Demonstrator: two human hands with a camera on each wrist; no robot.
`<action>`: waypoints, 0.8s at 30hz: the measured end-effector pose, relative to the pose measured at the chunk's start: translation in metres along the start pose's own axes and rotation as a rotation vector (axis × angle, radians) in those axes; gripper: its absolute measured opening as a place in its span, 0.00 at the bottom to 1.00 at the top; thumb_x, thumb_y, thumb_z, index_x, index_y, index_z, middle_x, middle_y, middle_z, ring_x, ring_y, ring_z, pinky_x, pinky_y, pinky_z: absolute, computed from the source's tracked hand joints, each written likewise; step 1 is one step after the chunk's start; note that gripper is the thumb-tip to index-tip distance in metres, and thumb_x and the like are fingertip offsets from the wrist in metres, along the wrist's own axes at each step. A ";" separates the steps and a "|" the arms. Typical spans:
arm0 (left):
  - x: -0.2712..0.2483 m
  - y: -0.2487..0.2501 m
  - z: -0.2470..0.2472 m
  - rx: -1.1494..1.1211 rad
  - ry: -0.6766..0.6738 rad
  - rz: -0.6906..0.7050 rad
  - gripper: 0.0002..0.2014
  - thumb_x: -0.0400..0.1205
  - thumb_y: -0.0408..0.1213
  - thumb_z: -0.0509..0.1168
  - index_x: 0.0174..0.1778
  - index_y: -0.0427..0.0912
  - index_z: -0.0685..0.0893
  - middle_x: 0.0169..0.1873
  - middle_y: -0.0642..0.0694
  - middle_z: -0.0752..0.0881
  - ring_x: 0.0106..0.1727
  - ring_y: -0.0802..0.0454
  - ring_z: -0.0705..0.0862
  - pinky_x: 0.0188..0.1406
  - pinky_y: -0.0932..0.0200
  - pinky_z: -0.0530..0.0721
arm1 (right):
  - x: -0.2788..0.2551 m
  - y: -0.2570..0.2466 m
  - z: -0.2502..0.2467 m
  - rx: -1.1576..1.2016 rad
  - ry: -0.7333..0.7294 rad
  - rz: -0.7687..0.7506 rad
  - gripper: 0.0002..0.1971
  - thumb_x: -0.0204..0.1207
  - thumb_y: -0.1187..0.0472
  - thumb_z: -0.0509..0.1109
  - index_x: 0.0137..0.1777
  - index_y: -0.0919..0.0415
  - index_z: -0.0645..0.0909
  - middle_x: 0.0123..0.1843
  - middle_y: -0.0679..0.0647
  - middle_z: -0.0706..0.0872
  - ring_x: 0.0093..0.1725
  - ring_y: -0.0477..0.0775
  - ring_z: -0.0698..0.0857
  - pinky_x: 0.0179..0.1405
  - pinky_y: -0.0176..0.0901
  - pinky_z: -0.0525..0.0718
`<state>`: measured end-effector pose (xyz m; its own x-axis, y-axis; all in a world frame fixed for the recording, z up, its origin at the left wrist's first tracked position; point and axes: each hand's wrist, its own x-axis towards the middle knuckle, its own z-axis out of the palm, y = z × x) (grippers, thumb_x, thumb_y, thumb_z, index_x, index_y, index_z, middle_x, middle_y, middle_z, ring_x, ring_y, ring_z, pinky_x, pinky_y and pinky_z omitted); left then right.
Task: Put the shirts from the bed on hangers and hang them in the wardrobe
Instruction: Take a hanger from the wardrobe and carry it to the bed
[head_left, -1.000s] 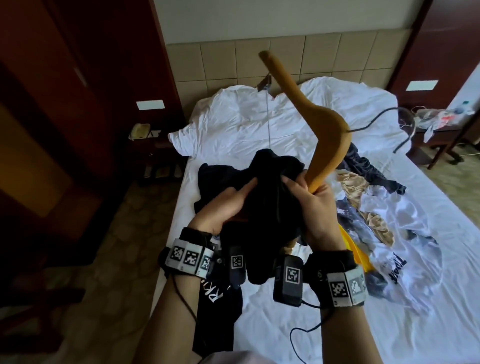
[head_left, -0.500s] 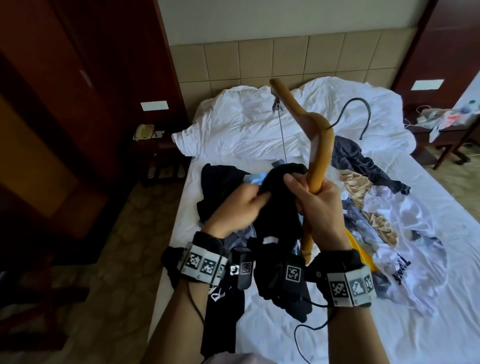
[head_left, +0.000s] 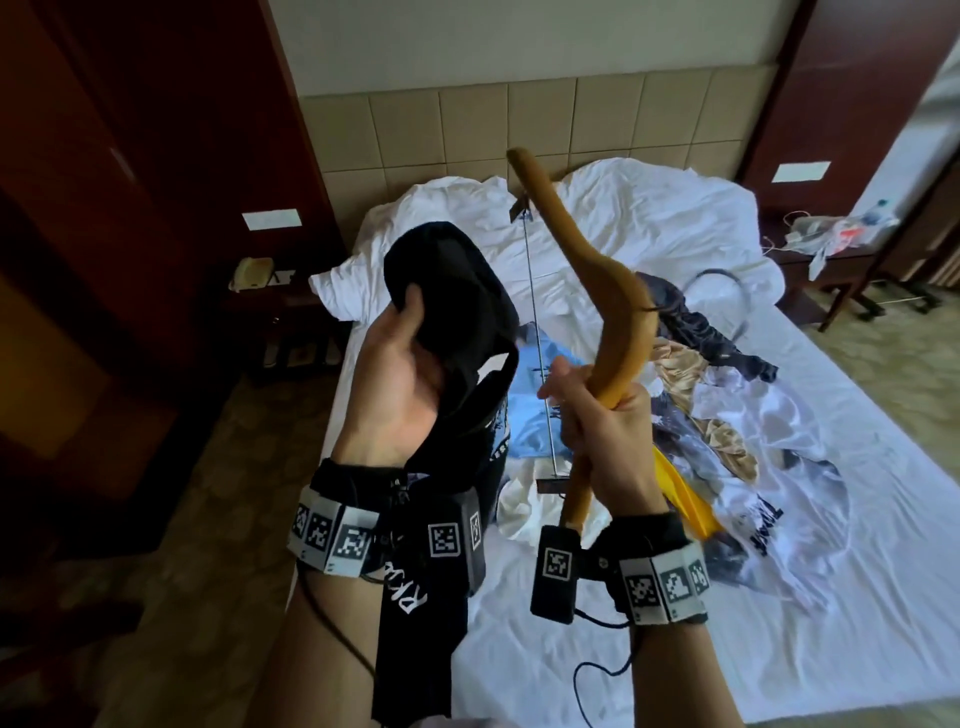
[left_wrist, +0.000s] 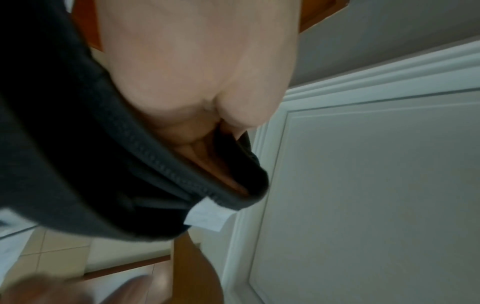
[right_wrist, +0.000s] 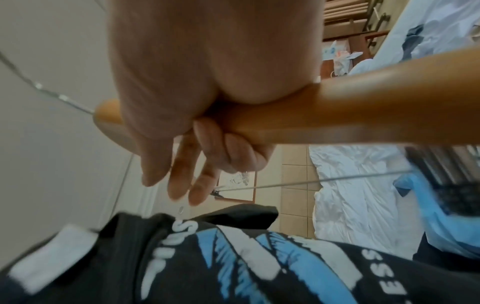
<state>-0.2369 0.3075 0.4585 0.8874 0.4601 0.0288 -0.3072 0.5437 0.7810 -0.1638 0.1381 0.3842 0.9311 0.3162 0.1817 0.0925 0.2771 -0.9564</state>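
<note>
The left hand (head_left: 400, 384) pinches the black shirt (head_left: 457, 312) by its collar — limp, light cloth, best held there. The right hand (head_left: 605, 431) is wrapped around one stiff wooden hanger (head_left: 597, 291), both raised above the bed (head_left: 857, 597) — several more garments lie mid-bed, too tangled to count.

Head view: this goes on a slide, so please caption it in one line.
Left hand lifts a black shirt while right hand grips a wooden hanger above the bed.
</note>
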 end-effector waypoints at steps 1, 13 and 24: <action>-0.002 0.002 0.004 -0.001 -0.005 0.014 0.18 0.93 0.42 0.55 0.71 0.37 0.82 0.57 0.41 0.93 0.58 0.46 0.93 0.52 0.52 0.91 | -0.002 -0.002 0.004 -0.031 -0.012 -0.014 0.13 0.84 0.54 0.77 0.42 0.63 0.90 0.23 0.42 0.78 0.22 0.47 0.68 0.23 0.39 0.67; 0.003 0.007 -0.029 0.615 0.064 0.175 0.12 0.87 0.28 0.67 0.64 0.45 0.87 0.57 0.48 0.93 0.62 0.51 0.91 0.59 0.62 0.87 | -0.004 -0.002 0.040 -0.080 -0.063 -0.075 0.32 0.84 0.67 0.77 0.19 0.45 0.74 0.22 0.39 0.73 0.24 0.40 0.70 0.27 0.31 0.70; 0.024 -0.021 -0.082 1.611 0.386 0.319 0.06 0.90 0.40 0.63 0.56 0.42 0.81 0.52 0.42 0.83 0.50 0.41 0.84 0.45 0.49 0.79 | 0.011 -0.004 0.020 -0.221 -0.053 -0.115 0.17 0.81 0.57 0.81 0.45 0.74 0.86 0.29 0.65 0.76 0.32 0.49 0.72 0.28 0.52 0.71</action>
<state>-0.2372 0.3651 0.3919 0.6586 0.6678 0.3468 0.4104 -0.7051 0.5783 -0.1611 0.1586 0.3944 0.8909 0.3424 0.2986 0.2773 0.1109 -0.9544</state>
